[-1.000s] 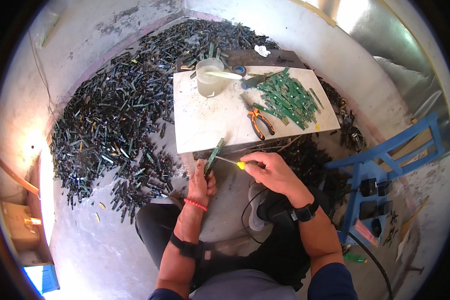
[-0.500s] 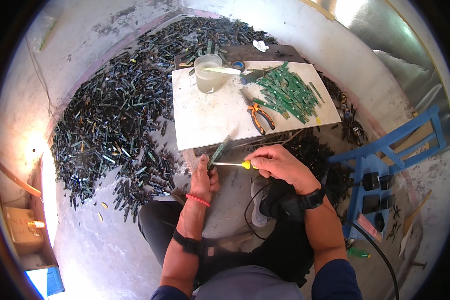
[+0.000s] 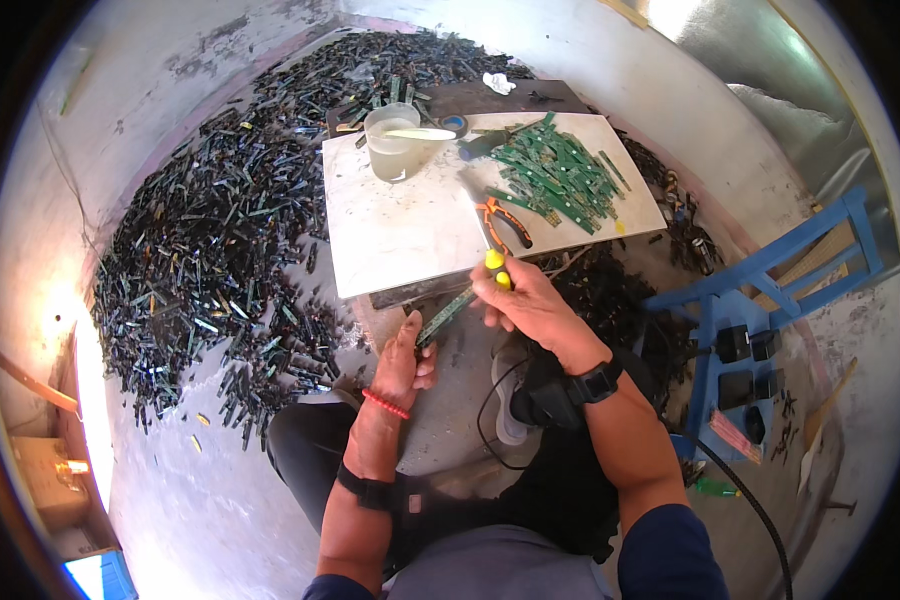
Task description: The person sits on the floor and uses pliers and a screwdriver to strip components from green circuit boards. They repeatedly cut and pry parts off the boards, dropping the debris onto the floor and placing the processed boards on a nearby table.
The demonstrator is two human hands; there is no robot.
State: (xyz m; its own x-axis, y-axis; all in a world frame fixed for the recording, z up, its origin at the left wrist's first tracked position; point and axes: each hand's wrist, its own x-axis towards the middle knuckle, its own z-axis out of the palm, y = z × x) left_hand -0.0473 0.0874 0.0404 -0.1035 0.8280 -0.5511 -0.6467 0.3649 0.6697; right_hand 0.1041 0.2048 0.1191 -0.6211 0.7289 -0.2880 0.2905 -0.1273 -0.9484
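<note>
I am counting two hands (image 3: 407, 365), one strip (image 3: 444, 317) between them, one screwdriver (image 3: 494, 268), one board (image 3: 410, 235), one cup (image 3: 391, 143) far left on it, one pair of pliers (image 3: 501, 219), and one blue stool (image 3: 770, 300) at right.

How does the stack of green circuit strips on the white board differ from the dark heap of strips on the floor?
The stack of green circuit strips is small and lies on the white board; the dark heap of strips is far larger and sprawls over the floor to the person's left. The stack looks bright green; the heap looks mostly blackish with scattered green and blue. Both are long, narrow pieces lying loose.
</note>
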